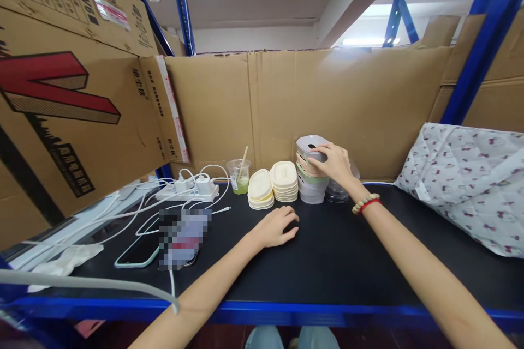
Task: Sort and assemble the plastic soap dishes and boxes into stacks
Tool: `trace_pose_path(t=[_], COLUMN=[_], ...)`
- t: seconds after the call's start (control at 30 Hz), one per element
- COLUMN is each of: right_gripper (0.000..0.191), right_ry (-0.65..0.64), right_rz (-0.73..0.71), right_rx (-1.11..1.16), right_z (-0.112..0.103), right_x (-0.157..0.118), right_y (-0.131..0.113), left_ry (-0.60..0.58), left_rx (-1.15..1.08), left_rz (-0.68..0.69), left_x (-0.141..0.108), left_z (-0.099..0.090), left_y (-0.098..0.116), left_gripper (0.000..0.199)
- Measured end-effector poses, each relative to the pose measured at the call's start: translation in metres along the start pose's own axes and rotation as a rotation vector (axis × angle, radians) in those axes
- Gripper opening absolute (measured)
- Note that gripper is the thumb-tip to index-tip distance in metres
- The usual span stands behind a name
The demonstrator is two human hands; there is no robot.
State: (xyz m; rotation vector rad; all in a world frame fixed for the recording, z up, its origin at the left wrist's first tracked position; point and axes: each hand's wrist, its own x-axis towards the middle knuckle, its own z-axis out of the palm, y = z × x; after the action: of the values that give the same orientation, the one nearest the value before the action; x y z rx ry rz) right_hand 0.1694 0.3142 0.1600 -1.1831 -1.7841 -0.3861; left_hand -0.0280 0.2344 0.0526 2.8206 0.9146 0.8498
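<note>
A stack of nested plastic containers, lavender, green and peach, stands at the back of the black tabletop. My right hand is at its top, fingers and thumb around the uppermost lavender container. Left of that stack are two piles of cream lids, a taller one and a lower, tilted one. My left hand rests on the tabletop in front of the lids, fingers bent and apart, holding nothing. Clear plastic containers sit partly hidden behind my right wrist.
A plastic cup with green drink and a straw stands left of the lids. Farther left are a power strip, white cables and phones. A patterned cloth lies at the right; cardboard walls the back.
</note>
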Motion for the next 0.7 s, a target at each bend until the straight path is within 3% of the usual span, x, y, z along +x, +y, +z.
trace_pose_path(t=[0.07, 0.13, 0.2, 0.27, 0.33, 0.4, 0.5, 0.57, 0.7], right_gripper=[0.018, 0.021, 0.023, 0.020, 0.020, 0.025, 0.028, 0.025, 0.009], right_ry=[0.151, 0.346, 0.414, 0.294, 0.159, 0.066, -0.017, -0.157, -0.419], right_rz=[-0.073, -0.175, -0.313, -0.470, -0.589, -0.610, -0.449, -0.343, -0.305], right_rx=[0.017, 0.032, 0.057, 0.091, 0.161, 0.250, 0.209, 0.002, -0.260], right_z=[-0.001, -0.002, -0.001, 0.004, 0.012, 0.023, 0.039, 0.047, 0.054], right_x=[-0.005, -0.017, -0.035, -0.055, -0.070, -0.076, -0.070, -0.061, -0.050], right_y=[-0.008, -0.022, -0.039, -0.056, -0.066, -0.069, -0.064, -0.058, -0.054], left_ry=[0.093, 0.301, 0.519, 0.645, 0.753, 0.931, 1.190, 1.228, 1.125], left_rx=[-0.246, -0.537, -0.890, -1.243, -1.416, -1.389, -1.256, -1.279, -1.447], left_rz=[-0.199, -0.400, -0.529, -0.586, -0.660, -0.804, -0.976, -1.023, -1.045], left_x=[-0.001, 0.003, 0.009, 0.014, 0.016, 0.017, 0.015, 0.014, 0.013], left_z=[-0.007, -0.017, -0.028, -0.037, -0.043, -0.045, -0.046, -0.048, -0.054], left_y=[-0.004, -0.005, -0.003, 0.001, 0.004, 0.003, -0.007, -0.013, -0.014], left_gripper=[0.034, 0.049, 0.066, 0.073, 0.059, 0.039, 0.028, 0.031, 0.037])
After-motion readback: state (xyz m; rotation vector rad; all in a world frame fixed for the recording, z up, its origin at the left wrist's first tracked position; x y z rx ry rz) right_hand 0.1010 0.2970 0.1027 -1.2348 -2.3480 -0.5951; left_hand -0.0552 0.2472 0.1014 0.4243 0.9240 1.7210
